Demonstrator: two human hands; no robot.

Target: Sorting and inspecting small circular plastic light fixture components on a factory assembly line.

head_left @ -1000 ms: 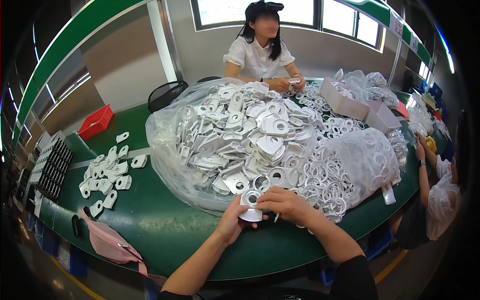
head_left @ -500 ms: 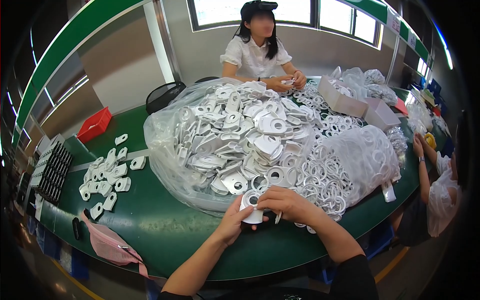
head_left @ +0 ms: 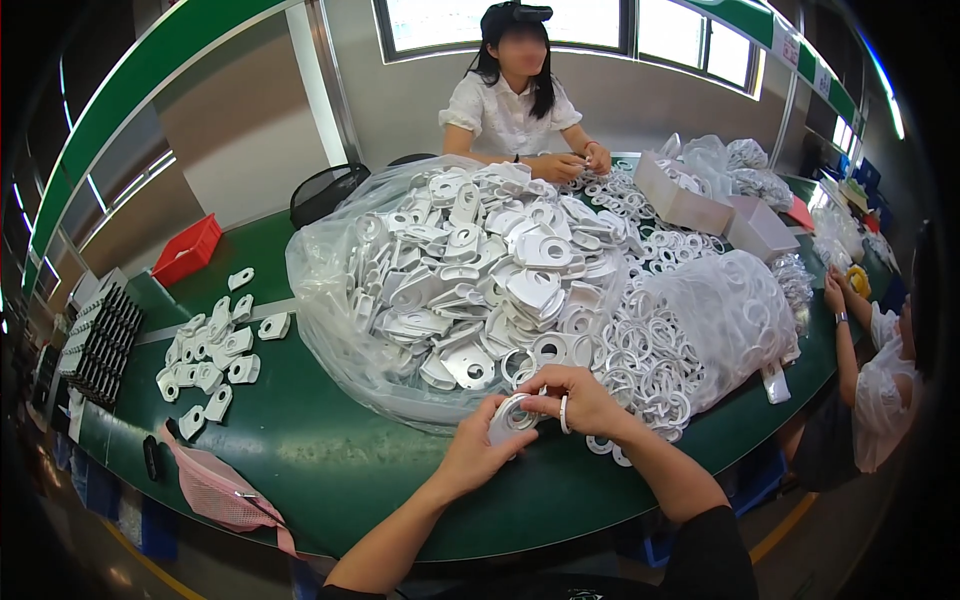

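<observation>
While left fingers (head_left: 487, 411) grip part (head_left: 507, 420), right (head_left: 546, 381) touch rim (head_left: 515, 399).

The fingers (head_left: 548, 381) hide some of the white part (head_left: 504, 421). The bottom edge cuts off both black sleeves (head_left: 708, 555).

Short black sleeves (head_left: 712, 555), bare forearms (head_left: 395, 535), pale print (head_left: 584, 595) on black top (head_left: 530, 590)

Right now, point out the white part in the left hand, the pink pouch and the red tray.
White part (head_left: 505, 423): head view, on its face.
Pink pouch (head_left: 220, 485): head view, on its mesh.
Red tray (head_left: 193, 254): head view, on its wall.
</observation>
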